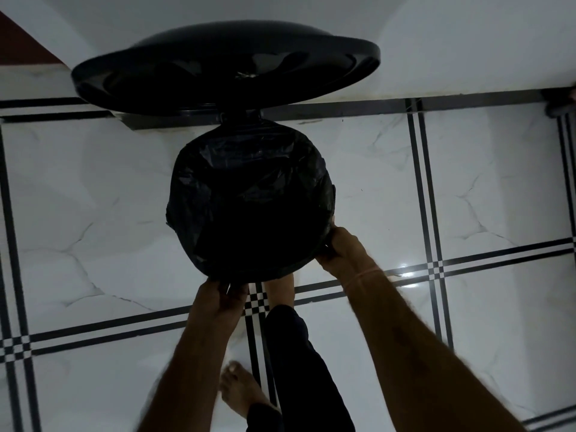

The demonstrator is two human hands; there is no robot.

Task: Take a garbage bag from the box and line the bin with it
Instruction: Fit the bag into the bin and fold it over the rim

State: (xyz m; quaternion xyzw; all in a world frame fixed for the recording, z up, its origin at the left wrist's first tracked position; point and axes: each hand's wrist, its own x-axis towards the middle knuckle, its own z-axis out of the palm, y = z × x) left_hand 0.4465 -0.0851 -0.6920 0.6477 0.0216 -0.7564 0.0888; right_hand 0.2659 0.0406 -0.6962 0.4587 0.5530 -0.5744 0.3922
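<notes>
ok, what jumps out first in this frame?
The black garbage bag stretched over the bin fills the centre, with the round lid raised open above it. Both hands grip the bag's near edge: left hand at the bottom, right hand at lower right. White floor tiles with black stripes lie all round.

far: raised lid (224,76) and wall (467,42) close it off | left and right of bin (249,198): open floor (93,198) | near: leg (299,353), left hand (218,299), right hand (339,251) gripping the rim
</notes>
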